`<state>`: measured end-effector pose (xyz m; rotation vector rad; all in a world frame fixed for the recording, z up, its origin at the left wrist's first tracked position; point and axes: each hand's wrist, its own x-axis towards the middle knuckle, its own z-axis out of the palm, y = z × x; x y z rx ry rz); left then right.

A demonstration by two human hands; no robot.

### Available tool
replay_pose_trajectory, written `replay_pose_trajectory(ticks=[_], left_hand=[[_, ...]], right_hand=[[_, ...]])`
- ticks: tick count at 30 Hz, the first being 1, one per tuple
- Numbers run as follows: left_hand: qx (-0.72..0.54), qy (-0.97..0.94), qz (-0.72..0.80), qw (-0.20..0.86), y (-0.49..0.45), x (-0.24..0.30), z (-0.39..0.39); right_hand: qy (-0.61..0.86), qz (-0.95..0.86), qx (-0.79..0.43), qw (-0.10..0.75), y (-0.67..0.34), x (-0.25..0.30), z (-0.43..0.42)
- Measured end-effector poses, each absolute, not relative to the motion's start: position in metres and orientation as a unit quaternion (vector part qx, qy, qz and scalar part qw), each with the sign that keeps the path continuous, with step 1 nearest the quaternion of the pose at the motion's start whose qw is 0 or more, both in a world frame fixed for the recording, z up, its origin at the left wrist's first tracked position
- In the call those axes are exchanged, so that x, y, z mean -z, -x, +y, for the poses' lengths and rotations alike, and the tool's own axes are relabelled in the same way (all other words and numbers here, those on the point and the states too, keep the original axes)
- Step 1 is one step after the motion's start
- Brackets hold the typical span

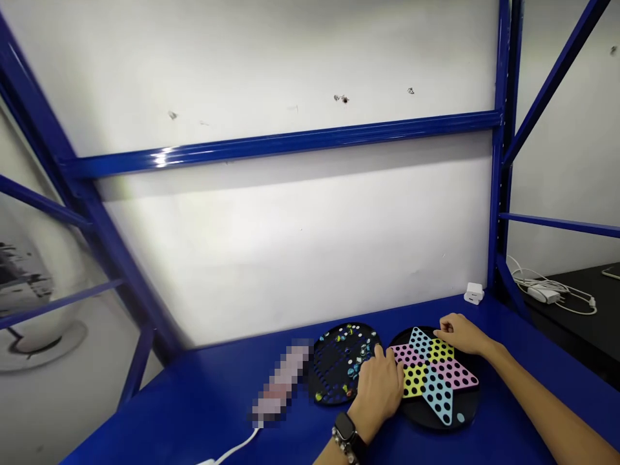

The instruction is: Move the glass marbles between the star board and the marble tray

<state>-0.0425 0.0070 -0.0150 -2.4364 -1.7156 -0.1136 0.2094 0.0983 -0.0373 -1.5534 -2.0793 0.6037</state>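
A star-shaped Chinese checkers board (430, 371) in pink, yellow and light blue, dotted with dark holes, lies over a round black base (421, 413). At the star's left side is my left hand (380, 384), fingers curled against the board's edge; it wears a watch. My right hand (462, 332) is closed at the upper right yellow point, its fingertips on the board's rim. The undersides of both grips are hidden. Left of my left hand sits a round black tray (329, 368) with colourful glass marbles (354, 369) scattered in it.
A pixelated, blurred object (283, 384) with a white cable (237, 445) lies left of the tray on the blue table (203, 387). A white charger (473, 293) stands at the back right. Blue metal frame bars (290, 145) rise around the table.
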Motion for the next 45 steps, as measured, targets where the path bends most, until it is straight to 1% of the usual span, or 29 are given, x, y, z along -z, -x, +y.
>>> replay_pose_trajectory(ticks=[6, 11, 20, 26, 30, 35, 40, 42, 45], left_hand=[[0.023, 0.84, -0.541, 0.029, 0.044, 0.013, 0.009], [0.041, 0.802, -0.596, 0.001, 0.041, 0.01, 0.009], [0.04, 0.803, -0.594, 0.018, 0.041, 0.008, 0.018], [0.056, 0.803, -0.593, -0.002, 0.043, 0.016, 0.023], [0.073, 0.797, -0.6, -0.006, 0.047, 0.008, 0.028], [0.11, 0.732, -0.673, 0.008, 0.082, -0.011, 0.044], [0.08, 0.701, -0.709, 0.005, 0.12, -0.012, 0.055], [0.076, 0.703, -0.707, 0.006, 0.122, -0.013, 0.053], [0.111, 0.743, -0.66, 0.02, 0.112, -0.019, 0.037]], right_hand=[[0.566, -0.761, -0.227, 0.22, -0.209, 0.041, 0.099], [0.565, -0.76, -0.234, 0.219, -0.21, 0.042, 0.099], [0.565, -0.761, -0.232, 0.219, -0.211, 0.042, 0.099], [0.565, -0.763, -0.23, 0.216, -0.211, 0.037, 0.097], [0.565, -0.762, -0.237, 0.21, -0.211, 0.035, 0.096], [0.561, -0.763, -0.238, 0.214, -0.212, 0.036, 0.097], [0.557, -0.766, -0.242, 0.21, -0.213, 0.038, 0.099], [0.556, -0.767, -0.243, 0.211, -0.213, 0.038, 0.099], [0.556, -0.766, -0.241, 0.214, -0.213, 0.036, 0.098]])
